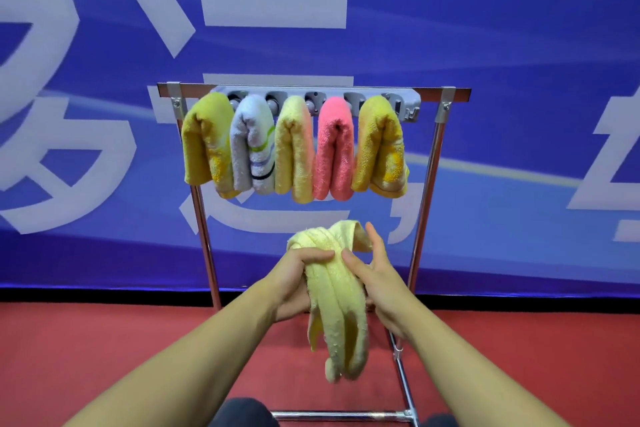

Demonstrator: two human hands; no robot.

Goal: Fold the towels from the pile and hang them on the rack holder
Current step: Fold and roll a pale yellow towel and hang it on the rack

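- Nearest, a dark rounded shape, perhaps a knee (242,411), shows at the bottom edge above the matte red floor (104,340).
- A shiny metal base bar (341,415) of the stand lies low on the floor.
- The pale yellow towel (334,291), fluffy terry bunched into a long rope-like roll, hangs in the air in front of the stand, its ends drooping loose.
- The left hand (294,282) grips the towel's upper part, fingers curled round it, thumb across the front.
- The right hand (377,282) presses against its right side, fingers fairly straight, thumb on the cloth.
- Farther off, the chrome stand (427,184) carries a grey plastic rack holder (405,102) along its top rail.
- Five folded plush towels hang there side by side, touching: mustard towel (202,146), white striped towel (251,142), peach-yellow towel (294,149), pink towel (334,149), golden towel (379,146).
- Behind is a smooth blue banner (519,28) with large white characters.
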